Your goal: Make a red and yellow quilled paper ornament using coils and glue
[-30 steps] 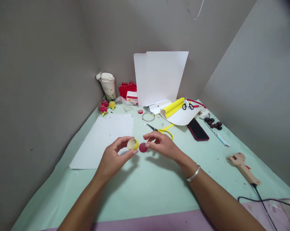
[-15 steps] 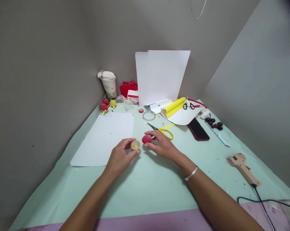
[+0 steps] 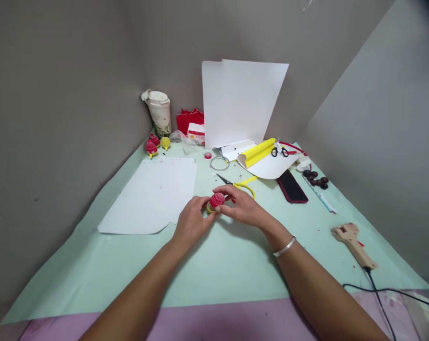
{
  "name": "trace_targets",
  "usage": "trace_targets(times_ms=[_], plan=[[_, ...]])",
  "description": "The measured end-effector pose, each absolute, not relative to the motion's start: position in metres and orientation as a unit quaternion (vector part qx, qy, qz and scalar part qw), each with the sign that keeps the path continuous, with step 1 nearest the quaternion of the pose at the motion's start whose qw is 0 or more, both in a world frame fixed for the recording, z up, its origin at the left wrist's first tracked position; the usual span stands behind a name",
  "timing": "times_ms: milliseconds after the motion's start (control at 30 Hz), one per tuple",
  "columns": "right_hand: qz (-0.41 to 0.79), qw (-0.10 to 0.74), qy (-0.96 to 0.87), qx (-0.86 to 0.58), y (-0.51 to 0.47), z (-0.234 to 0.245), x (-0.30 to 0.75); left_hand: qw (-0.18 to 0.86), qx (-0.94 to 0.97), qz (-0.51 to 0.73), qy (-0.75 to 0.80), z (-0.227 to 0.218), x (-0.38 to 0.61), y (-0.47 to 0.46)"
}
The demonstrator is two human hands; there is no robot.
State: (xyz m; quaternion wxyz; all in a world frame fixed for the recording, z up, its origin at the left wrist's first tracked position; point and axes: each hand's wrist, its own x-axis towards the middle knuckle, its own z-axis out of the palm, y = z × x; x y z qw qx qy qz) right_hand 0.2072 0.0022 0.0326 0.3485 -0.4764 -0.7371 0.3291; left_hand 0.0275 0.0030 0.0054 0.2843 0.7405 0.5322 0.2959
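Observation:
Between the fingers of my right hand (image 3: 241,204) is a small red ribbed dome (image 3: 217,199). My left hand (image 3: 195,219) pinches a small round yellow cup-like piece (image 3: 210,208), mostly hidden under the dome. The two pieces meet, the red one on top and slightly tilted. Just beyond my right hand lie scissors with yellow handles (image 3: 249,190), blades pointing back left. To the left of my left hand, a white sheet of paper (image 3: 150,199) lies flat on the table.
Red-and-yellow figures (image 3: 151,148) stand at the back left by a lidded cup (image 3: 159,113). White boards (image 3: 244,102) lean on the wall. A phone (image 3: 292,186) and a beige glue gun (image 3: 354,244), its cord trailing, lie on the right.
My hands have come together. The red dome, held apart from the yellow piece before, now sits on top of it. The yellow piece has turned and moved right. The view has tilted slightly downward.

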Motion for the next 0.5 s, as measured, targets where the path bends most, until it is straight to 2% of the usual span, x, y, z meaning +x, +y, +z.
trace_targets(times_ms=[500], plan=[[0.272,0.320,-0.776,-0.472,0.0005,0.0230,0.2014,0.275,0.736,0.320,0.530,-0.0033,0.0257,0.0018]])
